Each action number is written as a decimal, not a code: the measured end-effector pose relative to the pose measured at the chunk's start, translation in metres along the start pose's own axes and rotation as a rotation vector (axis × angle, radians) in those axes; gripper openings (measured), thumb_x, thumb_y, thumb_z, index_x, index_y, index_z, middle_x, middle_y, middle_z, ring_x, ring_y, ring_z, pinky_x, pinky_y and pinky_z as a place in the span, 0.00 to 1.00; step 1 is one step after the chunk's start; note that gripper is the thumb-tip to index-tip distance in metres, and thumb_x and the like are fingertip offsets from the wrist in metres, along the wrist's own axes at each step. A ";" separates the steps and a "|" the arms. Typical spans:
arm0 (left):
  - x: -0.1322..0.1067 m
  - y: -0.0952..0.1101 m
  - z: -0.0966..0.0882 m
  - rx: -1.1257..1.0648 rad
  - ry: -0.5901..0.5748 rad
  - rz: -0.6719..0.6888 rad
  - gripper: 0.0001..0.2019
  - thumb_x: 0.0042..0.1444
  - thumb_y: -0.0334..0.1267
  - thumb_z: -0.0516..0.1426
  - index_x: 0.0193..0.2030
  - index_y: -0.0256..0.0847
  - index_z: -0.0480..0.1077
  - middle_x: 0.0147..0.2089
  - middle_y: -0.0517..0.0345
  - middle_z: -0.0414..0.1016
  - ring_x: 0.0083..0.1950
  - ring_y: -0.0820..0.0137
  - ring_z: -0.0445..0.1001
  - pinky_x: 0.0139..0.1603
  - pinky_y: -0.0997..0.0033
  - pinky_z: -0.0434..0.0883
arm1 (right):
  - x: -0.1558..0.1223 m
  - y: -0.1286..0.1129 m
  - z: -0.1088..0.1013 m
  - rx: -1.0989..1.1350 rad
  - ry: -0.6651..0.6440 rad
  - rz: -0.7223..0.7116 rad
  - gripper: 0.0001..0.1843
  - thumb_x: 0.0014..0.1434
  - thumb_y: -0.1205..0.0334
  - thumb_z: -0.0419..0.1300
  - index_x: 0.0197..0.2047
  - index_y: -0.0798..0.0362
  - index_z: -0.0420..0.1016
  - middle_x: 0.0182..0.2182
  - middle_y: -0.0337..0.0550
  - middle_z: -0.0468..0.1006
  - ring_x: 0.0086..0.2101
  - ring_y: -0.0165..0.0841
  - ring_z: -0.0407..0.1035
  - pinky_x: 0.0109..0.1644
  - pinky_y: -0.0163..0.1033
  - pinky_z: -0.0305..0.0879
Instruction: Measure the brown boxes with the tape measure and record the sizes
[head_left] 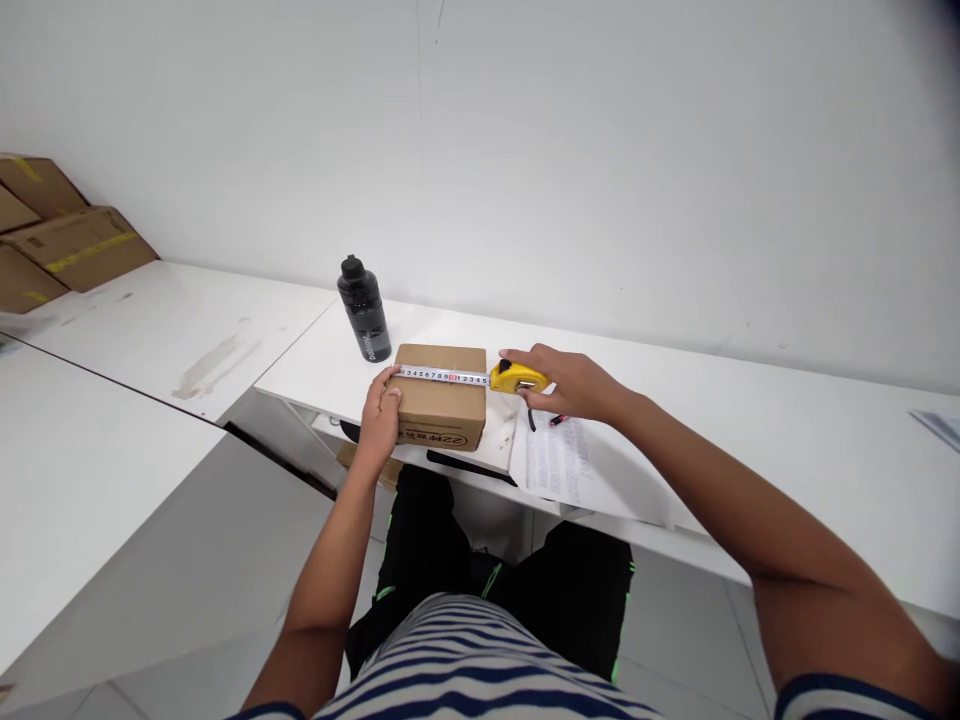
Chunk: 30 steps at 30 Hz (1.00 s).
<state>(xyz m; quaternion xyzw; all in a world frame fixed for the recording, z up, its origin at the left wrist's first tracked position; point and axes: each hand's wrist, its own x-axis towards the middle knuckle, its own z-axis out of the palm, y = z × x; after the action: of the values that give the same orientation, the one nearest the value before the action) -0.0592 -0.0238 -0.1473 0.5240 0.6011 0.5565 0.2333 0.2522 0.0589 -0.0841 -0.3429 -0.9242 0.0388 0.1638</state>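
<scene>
A small brown cardboard box point(441, 412) with dark printing on its front sits near the white table's front edge. Across its top lies the pulled-out blade point(444, 376) of a yellow tape measure point(517, 377), running from the left edge to the right. My left hand point(381, 420) is closed at the box's left end, fingers at the blade's end and thumb on the box; the blade's tip is hidden. Just off the box's right edge, my right hand point(568, 382) grips the tape measure's case. A dark strap hangs below that case.
A dark water bottle point(365, 312) stands behind the box, to its left. Right of the box lie a written sheet of paper point(559, 460) and a pen point(559, 420). Large taped cartons point(82, 245) are stacked at far left. The wall point(525, 180) rises behind the table point(720, 430).
</scene>
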 end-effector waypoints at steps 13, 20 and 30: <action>-0.002 -0.006 -0.003 -0.126 -0.062 -0.026 0.22 0.63 0.42 0.51 0.63 0.46 0.68 0.69 0.54 0.66 0.70 0.58 0.62 0.73 0.54 0.57 | 0.034 -0.031 0.002 0.165 0.020 0.059 0.47 0.57 0.51 0.57 0.75 0.49 0.44 0.42 0.45 0.82 0.34 0.43 0.75 0.38 0.45 0.70; -0.004 -0.008 -0.001 -0.177 -0.087 -0.035 0.25 0.65 0.45 0.51 0.68 0.46 0.64 0.72 0.54 0.62 0.72 0.59 0.60 0.74 0.56 0.55 | 0.059 -0.053 0.008 0.216 -0.036 0.048 0.48 0.59 0.49 0.57 0.76 0.50 0.41 0.46 0.47 0.82 0.35 0.43 0.75 0.38 0.45 0.70; -0.005 -0.009 0.001 -0.261 -0.102 -0.083 0.35 0.65 0.47 0.52 0.76 0.48 0.45 0.73 0.48 0.59 0.71 0.60 0.63 0.72 0.58 0.59 | 0.095 -0.073 0.025 0.259 -0.021 -0.030 0.48 0.59 0.47 0.57 0.76 0.51 0.42 0.56 0.52 0.77 0.42 0.48 0.76 0.44 0.51 0.71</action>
<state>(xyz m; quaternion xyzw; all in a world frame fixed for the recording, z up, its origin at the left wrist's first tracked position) -0.0601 -0.0268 -0.1575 0.4916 0.5322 0.5922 0.3526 0.1308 0.0657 -0.0682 -0.3046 -0.9181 0.1589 0.1975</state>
